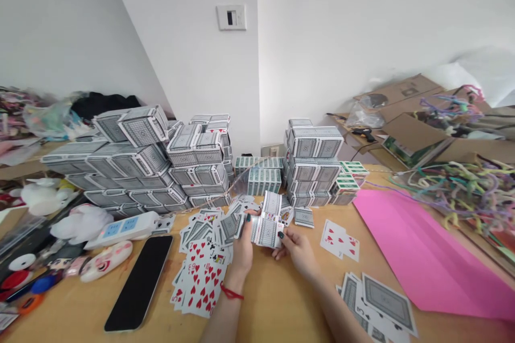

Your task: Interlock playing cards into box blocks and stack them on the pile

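Observation:
My left hand (244, 244), a red string round its wrist, is closed on playing cards, its thumb up along their left side. At their right edge, my right hand (296, 246) grips the playing cards (268, 231) between thumb and fingers. Most of these cards show grey patterned backs, joined in a folded, block-like shape; the exact fold is too small to tell. Left of my hands lie loose face-up heart cards (203, 278) and a heap of face-down cards (199, 233). Two heart cards (339, 240) rest to the right. Nearer the front right is another loose pile (376, 305).
Stacked card blocks stand at the left (137, 169), centre-left (197, 166) and right (316, 155). Green card boxes (263, 179) sit between them. A black phone (140, 284), a power strip (126, 228), pink paper (422, 257) and tangled pipe cleaners (462, 187) flank the work area.

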`<state>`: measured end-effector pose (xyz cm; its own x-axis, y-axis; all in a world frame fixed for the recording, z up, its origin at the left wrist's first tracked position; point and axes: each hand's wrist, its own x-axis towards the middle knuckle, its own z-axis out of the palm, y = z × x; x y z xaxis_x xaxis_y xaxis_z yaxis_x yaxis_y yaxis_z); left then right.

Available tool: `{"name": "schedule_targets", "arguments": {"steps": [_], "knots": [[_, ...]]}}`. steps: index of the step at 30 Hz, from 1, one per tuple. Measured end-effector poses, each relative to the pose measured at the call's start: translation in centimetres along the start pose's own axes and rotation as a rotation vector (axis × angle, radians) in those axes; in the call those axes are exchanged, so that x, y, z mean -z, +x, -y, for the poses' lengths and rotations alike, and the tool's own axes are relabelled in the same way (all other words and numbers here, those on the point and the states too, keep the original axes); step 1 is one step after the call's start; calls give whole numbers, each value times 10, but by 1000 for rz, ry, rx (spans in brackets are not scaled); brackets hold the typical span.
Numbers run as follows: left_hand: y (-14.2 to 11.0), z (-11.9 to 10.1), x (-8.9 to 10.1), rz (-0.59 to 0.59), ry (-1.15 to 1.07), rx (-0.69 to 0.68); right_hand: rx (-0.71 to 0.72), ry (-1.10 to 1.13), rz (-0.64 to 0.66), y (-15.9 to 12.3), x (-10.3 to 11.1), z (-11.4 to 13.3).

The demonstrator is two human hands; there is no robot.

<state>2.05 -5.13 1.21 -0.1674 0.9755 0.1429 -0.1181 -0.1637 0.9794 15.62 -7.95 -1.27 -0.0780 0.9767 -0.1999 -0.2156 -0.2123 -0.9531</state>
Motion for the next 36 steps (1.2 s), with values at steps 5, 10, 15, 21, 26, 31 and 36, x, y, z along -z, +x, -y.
{"name": "schedule_targets", "arguments": {"steps": [5,10,15,21,26,31,36], "knots": [[1,10,2,-90,73,-13,-9,-30,-17,0,0,-1],[-1,9,0,-68,132,-16,-10,-55,-38,0,1,-1],[-3,10,-1,-34,191,-28,-4,-58,-50,-1,0,-1],[-4,9,-1,103,219,-57,21,-69,-135,1,0,0],[-7,7,2,201,275,-31,129,-105,-176,0,1,1],[-13,5,-2,204,386,-183,200,-258,-271,0,4,2],[-19,2,-8,249,464,-290,196,-299,-290,-2,5,7]]}}
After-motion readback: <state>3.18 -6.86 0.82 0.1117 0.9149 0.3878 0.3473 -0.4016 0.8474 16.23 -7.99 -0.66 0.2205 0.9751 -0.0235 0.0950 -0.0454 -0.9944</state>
